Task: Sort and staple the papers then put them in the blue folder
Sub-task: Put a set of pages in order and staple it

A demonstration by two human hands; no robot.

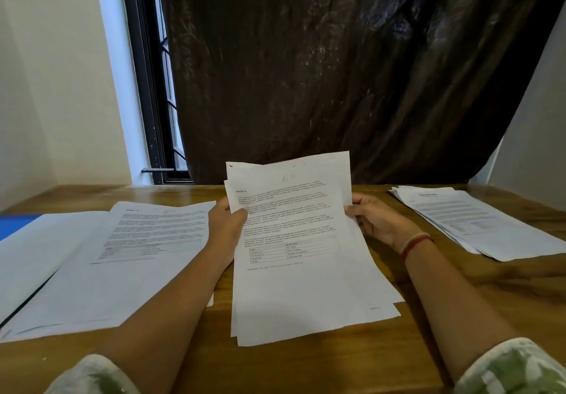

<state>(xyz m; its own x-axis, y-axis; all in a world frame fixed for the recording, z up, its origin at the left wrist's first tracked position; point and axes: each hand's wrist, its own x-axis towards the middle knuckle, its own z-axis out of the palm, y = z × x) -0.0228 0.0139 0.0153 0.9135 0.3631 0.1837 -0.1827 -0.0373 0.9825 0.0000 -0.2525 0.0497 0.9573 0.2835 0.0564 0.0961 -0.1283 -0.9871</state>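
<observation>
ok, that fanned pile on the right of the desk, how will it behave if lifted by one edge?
Probably floppy: the held sheaf, similar paper, curves visibly. The right pile lies fanned with uneven edges, so its sheets would likely slide apart. Probably light, being a thin stack.

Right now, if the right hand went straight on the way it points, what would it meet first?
The held papers: the right hand grips their right edge and points leftward across them. Past them it would probably reach the left hand on the opposite edge, though depth is unclear.
</observation>
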